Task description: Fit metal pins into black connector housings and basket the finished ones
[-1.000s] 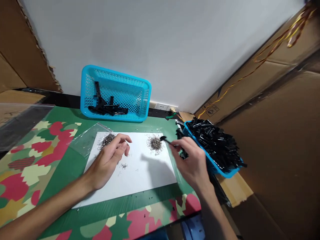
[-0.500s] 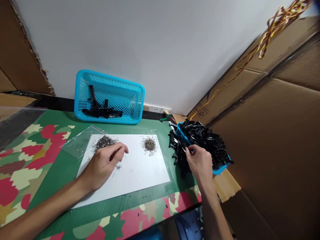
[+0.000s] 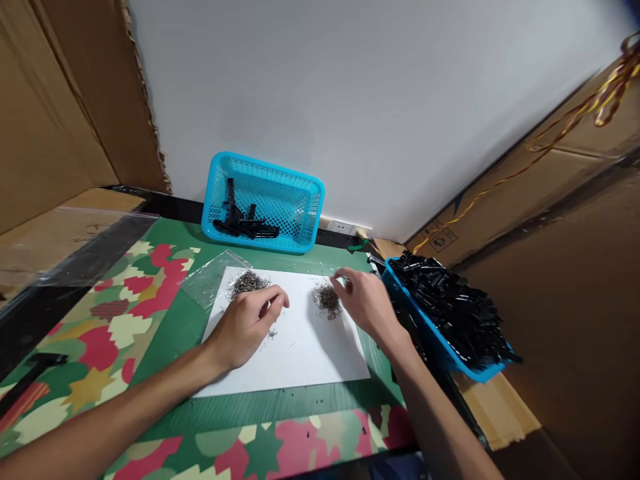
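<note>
My left hand [image 3: 254,327] rests over the white sheet [image 3: 300,360], its fingers curled and the thumb against them. Whatever it may hold is hidden. Just beyond it lies a dark pile of tiny metal pieces [image 3: 249,281], and a few loose bits are scattered by the fingers. My right hand [image 3: 367,299] is at the second pile of small metal pieces [image 3: 326,298], thumb and forefinger drawn together at its far right side. I cannot make out anything in that pinch.
A blue basket [image 3: 313,240] with several black plastic parts [image 3: 245,227] stands against the wall. Another blue basket [image 3: 450,357], heaped with black parts [image 3: 453,307], is at right. A clear plastic bag [image 3: 205,277] lies left of the sheet; a hammer-like tool [image 3: 45,360] lies far left.
My right hand has moved left from the black parts beside the right basket to the right metal pile. My left hand keeps its curled pose over the sheet. The view has shifted.
</note>
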A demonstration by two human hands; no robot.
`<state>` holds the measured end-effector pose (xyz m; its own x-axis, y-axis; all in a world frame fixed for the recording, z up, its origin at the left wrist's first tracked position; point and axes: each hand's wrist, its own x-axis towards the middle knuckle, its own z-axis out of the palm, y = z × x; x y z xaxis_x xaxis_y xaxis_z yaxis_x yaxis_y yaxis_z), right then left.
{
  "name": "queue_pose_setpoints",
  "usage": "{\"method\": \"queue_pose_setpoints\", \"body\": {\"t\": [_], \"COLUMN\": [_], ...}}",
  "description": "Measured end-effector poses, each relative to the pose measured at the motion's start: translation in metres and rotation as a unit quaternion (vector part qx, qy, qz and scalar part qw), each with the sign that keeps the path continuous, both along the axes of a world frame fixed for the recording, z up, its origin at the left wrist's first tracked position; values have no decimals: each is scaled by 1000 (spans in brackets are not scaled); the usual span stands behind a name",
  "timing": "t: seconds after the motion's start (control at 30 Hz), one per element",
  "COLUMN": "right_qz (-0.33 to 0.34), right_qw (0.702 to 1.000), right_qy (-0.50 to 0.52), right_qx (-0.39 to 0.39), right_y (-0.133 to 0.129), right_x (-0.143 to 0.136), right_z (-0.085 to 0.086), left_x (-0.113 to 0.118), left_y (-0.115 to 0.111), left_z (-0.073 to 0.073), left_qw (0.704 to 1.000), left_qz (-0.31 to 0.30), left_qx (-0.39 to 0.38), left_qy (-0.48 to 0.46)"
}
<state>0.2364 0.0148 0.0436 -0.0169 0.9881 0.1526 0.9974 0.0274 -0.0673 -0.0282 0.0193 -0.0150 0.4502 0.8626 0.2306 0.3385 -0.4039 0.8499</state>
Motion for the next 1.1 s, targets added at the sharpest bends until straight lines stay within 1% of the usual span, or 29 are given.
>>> {"method": "queue_pose_setpoints", "body": {"t": [0.07, 0.13, 0.2, 0.27, 0.37, 0.43, 0.5, 0.63, 0.77, 0.83, 0.93, 1.0, 1.1], "right_qz": [57, 89, 102, 104, 98, 91, 83, 62, 50, 59, 110, 147, 174], "right_qw": [998, 996, 995, 994, 995, 995, 995, 996, 998, 996, 985, 971, 948], "right_qy": [10, 13, 9, 3, -8, -15, -20, -13, 24, 57, 124, 175, 250], "right_qx": [-18, -22, -18, -18, -33, -49, -60, -59, -33, -23, -42, -68, -98], "right_y": [37, 74, 108, 137, 166, 176, 181, 180, 163, 147, 115, 91, 61], "right_x": [-25, -48, -69, -87, -105, -111, -113, -106, -92, -86, -79, -77, -77], "right_z": [0, 0, 1, 2, 1, -3, -7, -9, 1, 8, 15, 16, 11], "left_x": [1, 2, 2, 2, 1, 0, -1, -1, -1, -1, -1, -1, 1], "left_y": [-1, -1, -2, -2, -2, -2, -3, -2, 1, 3, 7, 9, 7], "left_z": [2, 4, 5, 7, 8, 9, 10, 9, 4, 3, 7, 10, 11], "left_qw": [1000, 1000, 1000, 999, 999, 999, 999, 998, 996, 993, 980, 969, 970], "left_qz": [1, 5, 10, 10, 13, 15, 16, 19, 33, 47, 76, 87, 80], "left_qx": [-1, -5, -9, -12, -9, -10, -12, -20, -35, -47, -91, -127, -135], "left_qy": [-4, -11, -22, -42, -45, -45, -48, -62, -78, -95, -162, -196, -184]}}
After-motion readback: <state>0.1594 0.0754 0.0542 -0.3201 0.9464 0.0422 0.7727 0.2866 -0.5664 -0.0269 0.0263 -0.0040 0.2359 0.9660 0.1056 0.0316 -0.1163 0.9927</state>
